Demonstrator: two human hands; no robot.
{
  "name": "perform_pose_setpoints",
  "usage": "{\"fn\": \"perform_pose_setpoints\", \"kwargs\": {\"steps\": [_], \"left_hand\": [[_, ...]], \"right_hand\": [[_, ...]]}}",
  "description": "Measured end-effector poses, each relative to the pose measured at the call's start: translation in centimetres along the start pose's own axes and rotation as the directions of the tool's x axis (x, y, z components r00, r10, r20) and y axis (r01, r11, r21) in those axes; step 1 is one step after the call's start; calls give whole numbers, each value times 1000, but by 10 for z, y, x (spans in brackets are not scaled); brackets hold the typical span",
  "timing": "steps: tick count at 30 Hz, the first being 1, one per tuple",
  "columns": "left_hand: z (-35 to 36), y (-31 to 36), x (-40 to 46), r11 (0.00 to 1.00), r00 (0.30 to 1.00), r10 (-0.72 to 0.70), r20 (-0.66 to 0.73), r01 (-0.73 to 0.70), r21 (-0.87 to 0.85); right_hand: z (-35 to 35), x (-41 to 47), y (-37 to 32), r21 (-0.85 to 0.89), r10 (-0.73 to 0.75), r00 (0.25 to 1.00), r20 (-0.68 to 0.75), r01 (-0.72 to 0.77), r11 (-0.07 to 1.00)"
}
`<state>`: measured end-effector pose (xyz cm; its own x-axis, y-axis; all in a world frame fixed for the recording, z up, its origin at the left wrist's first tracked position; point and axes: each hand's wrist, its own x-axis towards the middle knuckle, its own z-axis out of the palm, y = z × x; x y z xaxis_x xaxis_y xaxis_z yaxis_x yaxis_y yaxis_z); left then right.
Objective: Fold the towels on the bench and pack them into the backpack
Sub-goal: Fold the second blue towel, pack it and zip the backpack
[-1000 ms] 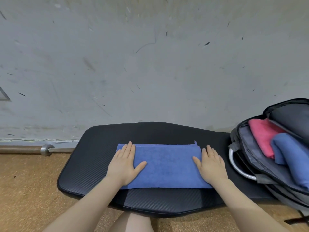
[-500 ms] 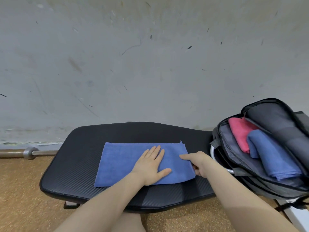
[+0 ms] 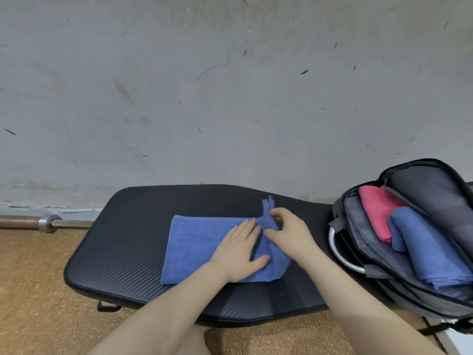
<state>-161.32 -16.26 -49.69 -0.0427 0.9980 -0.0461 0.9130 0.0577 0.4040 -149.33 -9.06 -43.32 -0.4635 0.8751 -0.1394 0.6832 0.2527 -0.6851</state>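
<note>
Now blue towel [image 3: 204, 247] lies flat on black tabletop [image 3: 122, 242], left hand [image 3: 239, 252] pressing it with straight fingers, right hand [image 3: 288, 233] pinching its right end, lifted upward. Open backpack [image 3: 419, 295] at tabletop's right end holds pink towel [image 3: 376, 211] and second blue towel [image 3: 430, 252]

Your black bench [image 3: 122, 254] carries a blue towel [image 3: 199, 247] mid-pad and the open backpack [image 3: 384, 275] at its right end.
</note>
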Motion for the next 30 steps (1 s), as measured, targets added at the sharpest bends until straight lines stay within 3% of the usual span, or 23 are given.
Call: {"fn": "perform_pose_setpoints", "kwargs": {"steps": [3,6,9,13,15,18,22,27,30], "left_hand": [[-16,-24,-26,996,979,-75,-188,84,40],[-26,-51,-53,957,922,-276,-271,290,10],[-29,-69,-70,877,869,-441,-224,470,99],[-32,-72,-80,749,785,-586,-204,620,235],[-33,-74,-80,726,741,-640,-202,669,157],[-40,-76,-77,706,701,-703,-117,708,0],[-50,-83,-73,688,707,-704,61,701,-186],[-65,-79,-81,623,785,-616,-68,433,-651],[-71,-59,-76,655,835,-524,-166,270,-706]], "right_hand": [[33,-8,-21,-167,-128,990,63,137,976],[60,-13,-30,-233,-115,985,131,144,962],[72,-17,-32,-345,-106,962,251,191,919],[57,-12,-22,-364,-241,968,73,251,897],[48,-6,-8,-370,-322,946,32,311,876],[47,-1,15,-474,-328,925,190,379,795],[61,-6,22,-490,-251,933,259,351,798],[80,-18,6,-484,-211,939,273,324,813],[82,-21,-1,-395,-189,949,254,280,875]]}}
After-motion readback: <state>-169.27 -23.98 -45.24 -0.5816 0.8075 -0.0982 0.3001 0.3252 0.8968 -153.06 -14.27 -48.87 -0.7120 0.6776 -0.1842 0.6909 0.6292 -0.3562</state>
